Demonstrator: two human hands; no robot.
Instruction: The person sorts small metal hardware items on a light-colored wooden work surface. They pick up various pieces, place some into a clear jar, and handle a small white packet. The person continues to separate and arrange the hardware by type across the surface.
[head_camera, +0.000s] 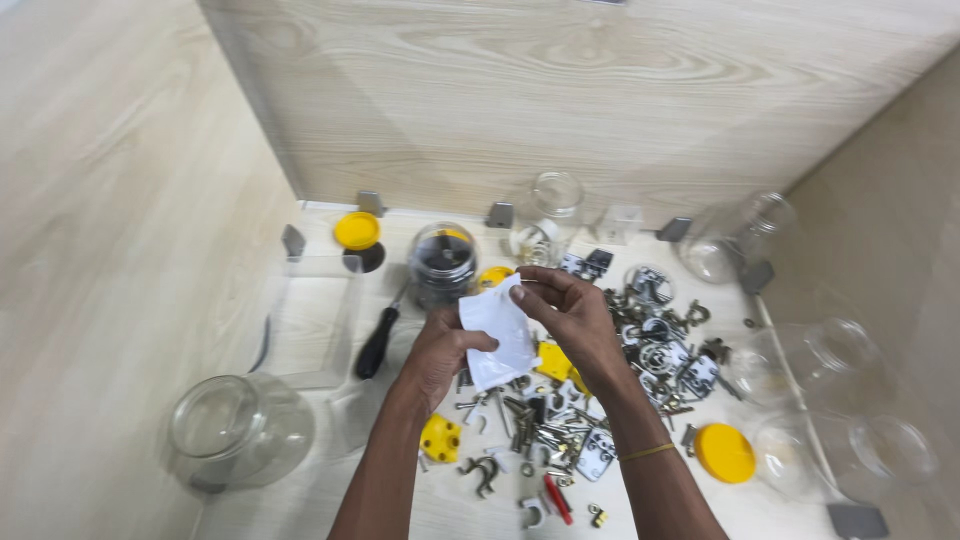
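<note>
We see both hands gripping a small white plastic bag (497, 338) above the tabletop (320, 500) — the left hand (440, 350) pinches its lower edge, the right hand (570, 310) its top corner — over scattered metal hardware (560, 430), near a screwdriver (378, 343).

White packet (497, 335), yellow lids (357, 230), seemingly black-handled screwdriver (377, 343).

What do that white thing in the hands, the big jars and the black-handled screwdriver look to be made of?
White piece: thin, glossy, probably plastic, pinched by both hands. Jars, like the one lying at left: clear, shiny, glass or plastic. Screwdriver: black handle, likely plastic or rubber; shaft looks metal.
</note>
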